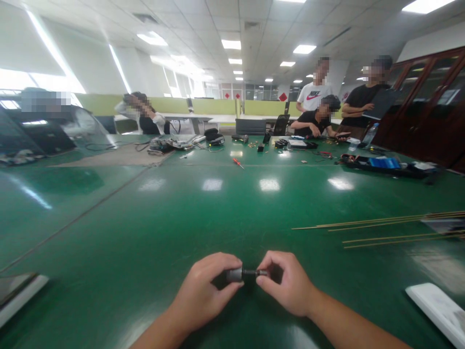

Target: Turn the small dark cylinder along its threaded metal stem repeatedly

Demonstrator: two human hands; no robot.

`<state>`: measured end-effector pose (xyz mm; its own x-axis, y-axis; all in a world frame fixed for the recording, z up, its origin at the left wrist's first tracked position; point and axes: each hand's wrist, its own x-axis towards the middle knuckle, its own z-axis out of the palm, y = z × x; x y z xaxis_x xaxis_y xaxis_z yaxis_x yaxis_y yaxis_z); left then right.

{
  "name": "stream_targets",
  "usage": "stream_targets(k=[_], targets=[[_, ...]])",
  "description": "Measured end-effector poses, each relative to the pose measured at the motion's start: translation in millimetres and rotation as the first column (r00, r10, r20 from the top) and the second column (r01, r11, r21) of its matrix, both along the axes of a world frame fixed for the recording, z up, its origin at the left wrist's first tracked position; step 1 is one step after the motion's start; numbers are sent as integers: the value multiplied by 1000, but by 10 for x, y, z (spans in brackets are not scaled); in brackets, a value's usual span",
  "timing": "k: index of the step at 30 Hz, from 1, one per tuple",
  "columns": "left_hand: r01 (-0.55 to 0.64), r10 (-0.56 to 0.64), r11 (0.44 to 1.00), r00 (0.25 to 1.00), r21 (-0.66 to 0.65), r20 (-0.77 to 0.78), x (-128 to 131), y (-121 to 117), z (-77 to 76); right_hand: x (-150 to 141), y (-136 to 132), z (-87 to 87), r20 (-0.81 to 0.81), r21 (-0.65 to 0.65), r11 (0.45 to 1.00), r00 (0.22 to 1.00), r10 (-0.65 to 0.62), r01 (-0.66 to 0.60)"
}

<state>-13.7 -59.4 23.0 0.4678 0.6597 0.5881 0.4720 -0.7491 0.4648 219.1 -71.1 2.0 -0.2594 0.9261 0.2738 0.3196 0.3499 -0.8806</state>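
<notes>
**Left hand (207, 283) and right hand (288, 283) meet at a small shafted part (249, 272)**

The shafted part lies level above the near middle of the green table (181, 213). The left thumb and forefinger grip its wide grey cylinder (235, 275) at the 9 o'clock end; the right thumb and forefinger pinch the narrow end at 3 o'clock. The thin dark rod shows bare between them — the fingertips near each other, but apart.

Around the hands, a white object (438, 312) lies between 3 and 4 o'clock, cut off by the view's edge, and a flat, pale-edged item (23, 293) sits at 9. Thin brass-coloured rods (363, 223) stretch out between 2 and 3.

Farther off, a red-handled screwdriver (237, 162) lies at 12. A black tray (366, 166) holding something blue (385, 163) is at 2 o'clock. A seated person in black (308, 122) works at 1 — two people standing behind.
</notes>
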Motion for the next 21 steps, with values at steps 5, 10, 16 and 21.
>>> stream_targets(k=[5,10,16,21], targets=[[-4,4,1000,1000,6,-7,-1,2,-20,-2,-6,19,2,-2,1000,1000,-4,4],[-9,9,1000,1000,6,-24,-11,1,-51,1,-10,40,-2,4,1000,1000,-7,7],[-4,4,1000,1000,12,-26,-20,1,-44,7,-3,18,13,4,1000,1000,-11,11],[-7,7,1000,1000,17,-23,-26,7,-29,11,1,4,7,1,1000,1000,-21,21]])
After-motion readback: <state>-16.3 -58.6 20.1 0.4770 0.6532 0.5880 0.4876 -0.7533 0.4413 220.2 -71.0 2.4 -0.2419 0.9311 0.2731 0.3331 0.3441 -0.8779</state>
